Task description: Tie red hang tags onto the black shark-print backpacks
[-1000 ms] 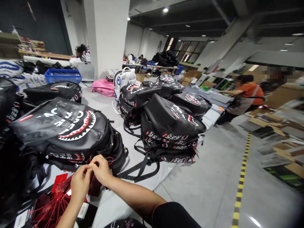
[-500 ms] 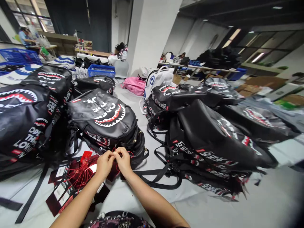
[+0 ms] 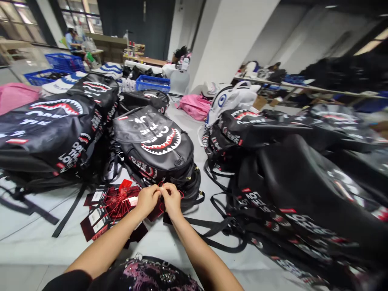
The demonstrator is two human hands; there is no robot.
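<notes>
My left hand (image 3: 148,199) and my right hand (image 3: 171,198) meet fingertip to fingertip at the near side of a black backpack (image 3: 133,133). Both are closed in a pinch on a thin red cord (image 3: 182,193), which loops out beside the right fingers. The exact grip points are hidden by the fingers. The backpack lies flat, with a white and red shark-mouth print and white lettering. Left of my hands is a spread pile of dark hang tags (image 3: 96,216) with red cords bundled at a red piece (image 3: 125,186).
More black backpacks (image 3: 45,121) are stacked at the left, and another pile (image 3: 273,173) at the right, straps trailing on the white tabletop (image 3: 39,242). Behind lie a pink bag (image 3: 194,107), white bags, blue crates (image 3: 153,83) and a pillar (image 3: 227,44). A person (image 3: 72,39) sits far left.
The view has turned left, so the scene shifts right and a pink bag appears at the left edge. My hands stay pinched together on the red cord by the backpack.
</notes>
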